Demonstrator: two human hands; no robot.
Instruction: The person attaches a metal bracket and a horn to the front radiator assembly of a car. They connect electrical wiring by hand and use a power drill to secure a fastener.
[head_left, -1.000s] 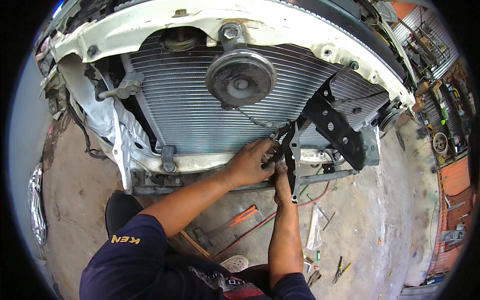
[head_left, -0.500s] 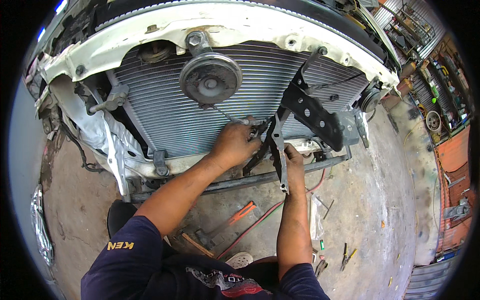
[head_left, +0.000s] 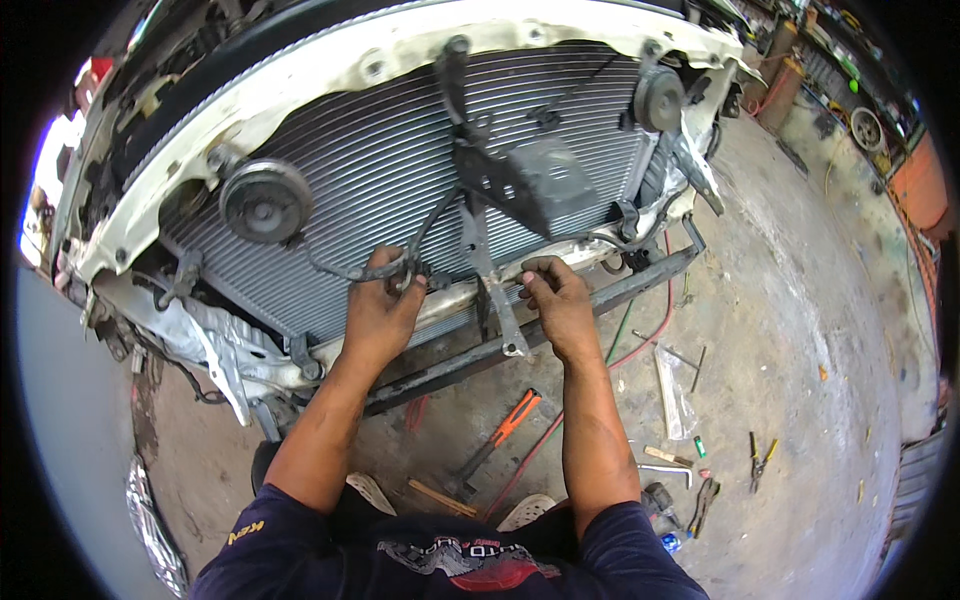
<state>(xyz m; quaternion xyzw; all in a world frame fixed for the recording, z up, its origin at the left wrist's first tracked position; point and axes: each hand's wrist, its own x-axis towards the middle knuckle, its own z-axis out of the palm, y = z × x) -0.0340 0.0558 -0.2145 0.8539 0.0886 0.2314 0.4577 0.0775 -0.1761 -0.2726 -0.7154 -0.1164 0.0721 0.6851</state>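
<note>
Thumb and fingers of my left hand point(head_left: 380, 318) close around a dark wiring harness point(head_left: 428, 222), just in front of the lower part of the radiator point(head_left: 370, 150). One length of the harness runs from my grip toward the round horn point(head_left: 265, 205) on the left; another bends upward to the black bracket point(head_left: 495, 182) in the middle. A small dark end sticks out beside my thumb, too blurred for me to make out.

On the other side of the bracket's grey strut point(head_left: 477, 245), my right hand point(head_left: 562, 305) has its thumb and forefinger curled close together. I cannot tell whether their tips meet or pinch anything small. The strut slants down between my two hands, and its lower end, with a hole in it, overlaps the dark lower bar point(head_left: 440, 370) in my view.

Above, a pale crossmember point(head_left: 320, 65) spans the top of the radiator, and a second horn point(head_left: 658, 98) sits toward the right. Below, on the concrete floor point(head_left: 770, 350), lie an orange-handled hammer point(head_left: 517, 412), a wooden stick point(head_left: 440, 497) and a red hose point(head_left: 548, 437). Farther right I see a clear plastic bag point(head_left: 674, 395), a small green cylinder point(head_left: 698, 446), an L-shaped key point(head_left: 668, 470) and yellow-and-black-handled pliers point(head_left: 760, 462). My pale shoes show near the lower edge.
</note>
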